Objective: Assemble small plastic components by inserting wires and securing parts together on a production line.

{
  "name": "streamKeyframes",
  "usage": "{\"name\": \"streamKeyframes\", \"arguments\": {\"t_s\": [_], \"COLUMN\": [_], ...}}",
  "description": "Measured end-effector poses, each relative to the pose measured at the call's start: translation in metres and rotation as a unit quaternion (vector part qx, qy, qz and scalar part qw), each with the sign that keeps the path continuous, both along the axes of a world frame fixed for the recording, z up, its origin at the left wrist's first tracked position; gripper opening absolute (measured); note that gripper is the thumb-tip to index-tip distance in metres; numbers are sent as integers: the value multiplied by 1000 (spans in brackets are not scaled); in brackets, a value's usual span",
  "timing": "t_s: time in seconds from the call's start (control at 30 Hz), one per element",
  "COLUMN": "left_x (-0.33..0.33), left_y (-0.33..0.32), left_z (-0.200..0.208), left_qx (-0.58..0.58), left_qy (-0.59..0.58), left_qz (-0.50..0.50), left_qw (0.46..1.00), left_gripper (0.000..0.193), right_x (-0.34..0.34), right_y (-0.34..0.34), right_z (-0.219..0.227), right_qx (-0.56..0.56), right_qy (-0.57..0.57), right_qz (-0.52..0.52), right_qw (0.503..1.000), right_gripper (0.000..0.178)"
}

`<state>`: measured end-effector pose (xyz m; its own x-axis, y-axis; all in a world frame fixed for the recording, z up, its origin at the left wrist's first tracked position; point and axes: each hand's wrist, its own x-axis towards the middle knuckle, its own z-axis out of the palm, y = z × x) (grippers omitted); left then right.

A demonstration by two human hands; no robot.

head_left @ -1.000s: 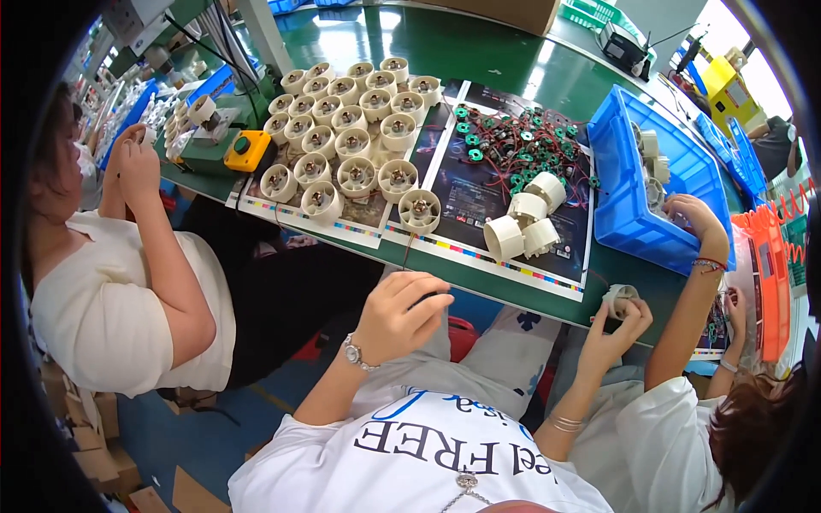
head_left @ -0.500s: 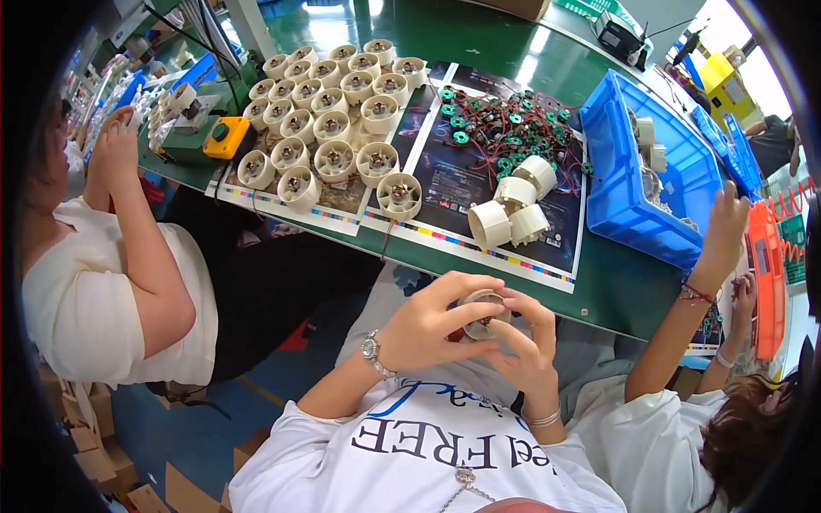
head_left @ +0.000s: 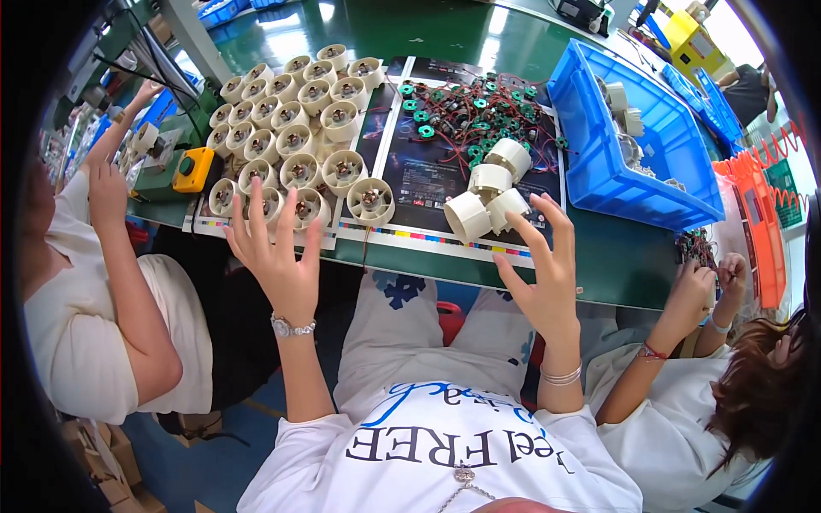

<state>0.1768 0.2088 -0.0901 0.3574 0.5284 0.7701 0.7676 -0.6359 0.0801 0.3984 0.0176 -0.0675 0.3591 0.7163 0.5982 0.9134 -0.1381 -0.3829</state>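
My left hand (head_left: 278, 261) is spread above the table's front edge, fingers apart and nothing in them. Its fingertips overlap the front row of round white plastic housings, and the nearest housing (head_left: 310, 210) sits just beyond them. Metal parts show inside these housings, which stand close together in several rows. My right hand (head_left: 547, 269) is also open and holds nothing, its fingers reaching toward a small cluster of white housings (head_left: 468, 217). Those lie tilted and piled against each other; their insides are mostly turned away.
Behind the cluster lies a tangle of green round boards with red wires (head_left: 479, 111). A blue bin (head_left: 633, 184) with white parts stands right. A yellow button box (head_left: 193, 170) is at left. One co-worker sits on each side, the right one's hands (head_left: 697, 291) near wires.
Both hands have parted and moved forward over the table edge. The housing they held is out of them, and another housing now stands in the front row by my left hand. The view has shifted.
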Motion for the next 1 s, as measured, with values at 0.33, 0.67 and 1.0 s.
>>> {"name": "streamKeyframes", "arguments": {"t_s": [0.33, 0.67, 1.0], "left_x": [91, 105, 101], "left_y": [-61, -59, -62], "left_z": [-4, -27, -21], "left_qx": [-180, -189, -107], "left_qy": [-87, -129, -81], "left_qz": [-352, -321, -255], "left_qw": [914, 919, 958], "left_gripper": [67, 67, 68], "right_x": [0, 9, 23], "right_y": [21, 10, 14], "right_z": [-25, -14, -21], "right_qx": [2, 16, 45], "right_qy": [51, 247, 123], "right_qz": [60, 19, 21], "right_qw": [997, 969, 991], "right_gripper": [46, 39, 37]}}
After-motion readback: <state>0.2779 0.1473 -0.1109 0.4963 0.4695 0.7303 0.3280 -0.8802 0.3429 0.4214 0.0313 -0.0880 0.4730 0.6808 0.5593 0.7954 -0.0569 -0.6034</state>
